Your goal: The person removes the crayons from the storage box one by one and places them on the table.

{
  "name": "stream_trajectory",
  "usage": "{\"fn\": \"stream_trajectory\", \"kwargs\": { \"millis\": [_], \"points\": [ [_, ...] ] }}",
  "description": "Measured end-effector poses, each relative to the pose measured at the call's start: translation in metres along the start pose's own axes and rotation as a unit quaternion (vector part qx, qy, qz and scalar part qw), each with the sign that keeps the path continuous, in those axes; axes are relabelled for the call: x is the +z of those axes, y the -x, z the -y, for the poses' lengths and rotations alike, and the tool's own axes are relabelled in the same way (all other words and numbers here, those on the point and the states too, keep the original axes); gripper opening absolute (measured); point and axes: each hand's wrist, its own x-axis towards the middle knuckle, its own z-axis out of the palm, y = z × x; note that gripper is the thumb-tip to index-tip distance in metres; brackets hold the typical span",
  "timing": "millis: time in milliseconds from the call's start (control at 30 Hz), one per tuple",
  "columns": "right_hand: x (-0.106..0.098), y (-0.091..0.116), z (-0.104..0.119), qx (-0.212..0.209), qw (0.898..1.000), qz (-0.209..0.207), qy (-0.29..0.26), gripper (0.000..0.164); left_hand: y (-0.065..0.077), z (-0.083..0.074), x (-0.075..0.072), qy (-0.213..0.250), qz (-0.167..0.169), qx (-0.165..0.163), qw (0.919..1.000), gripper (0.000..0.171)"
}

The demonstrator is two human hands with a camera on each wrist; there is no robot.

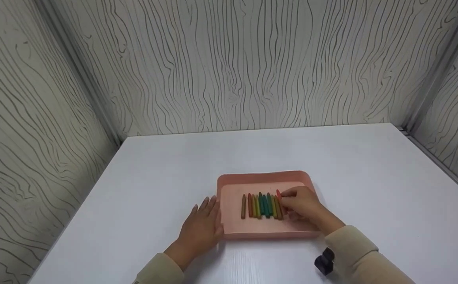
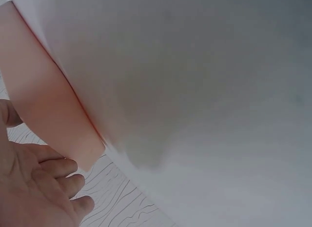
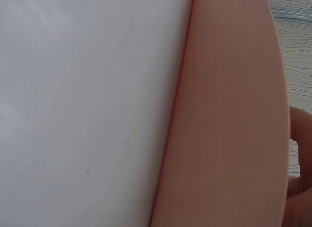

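A pink tray [image 1: 233, 229] sits on the white table, with several crayons [image 1: 264, 206] lying side by side in a row inside it. One brown crayon [image 1: 243, 206] lies slightly apart at the row's left end. My right hand [image 1: 301, 203] reaches over the tray's right side and pinches a red crayon [image 1: 278, 193] at the row's right end; its lower part is hidden by the fingers. My left hand [image 1: 200, 228] rests against the tray's left wall with fingers extended. In the left wrist view, the fingertips [image 2: 68, 166] lie along the tray's outer wall [image 2: 48, 90].
A small black object [image 1: 324, 262] is beside the right sleeve, in front of the tray. The white table [image 1: 154, 169] extends around the tray, with wood-grain patterned panels [image 1: 229, 67] behind it and at both sides.
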Motion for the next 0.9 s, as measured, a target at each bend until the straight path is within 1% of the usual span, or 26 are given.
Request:
{"fn": "stream_trajectory", "kwargs": {
  "millis": [67, 233, 367, 467, 633, 767, 900],
  "points": [
    [-0.003, 0.001, 0.003, -0.004, 1.0, -0.002, 0.003, 0.031, 0.001, 0.002, 0.0, 0.004, -0.002, -0.001, 1.0, 0.055],
    [-0.012, 0.002, 0.01, -0.015, 0.999, -0.017, 0.033, 0.033, 0.002, 0.005, 0.001, 0.002, 0.005, -0.012, 0.9999, 0.056],
    [-0.022, 0.003, 0.015, -0.009, 0.999, -0.029, 0.019, 0.036, 0.003, 0.009, 0.002, -0.002, 0.009, -0.013, 0.9999, 0.056],
    [-0.032, 0.005, 0.015, -0.015, 1.0, -0.027, 0.005, 0.038, 0.005, 0.011, 0.001, -0.001, 0.008, -0.011, 0.9999, 0.056],
    [-0.049, 0.006, 0.012, -0.014, 1.0, -0.027, -0.002, 0.039, 0.006, 0.015, 0.001, -0.002, 0.003, -0.006, 1.0, 0.055],
    [-0.064, 0.008, 0.006, -0.016, 1.0, -0.024, 0.01, 0.043, 0.006, 0.017, 0.003, -0.002, 0.001, 0.0, 1.0, 0.055],
    [-0.076, 0.009, -0.002, -0.011, 0.999, -0.031, 0.022, 0.043, 0.007, 0.019, 0.003, -0.003, -0.002, 0.007, 1.0, 0.055]
  ]
}}
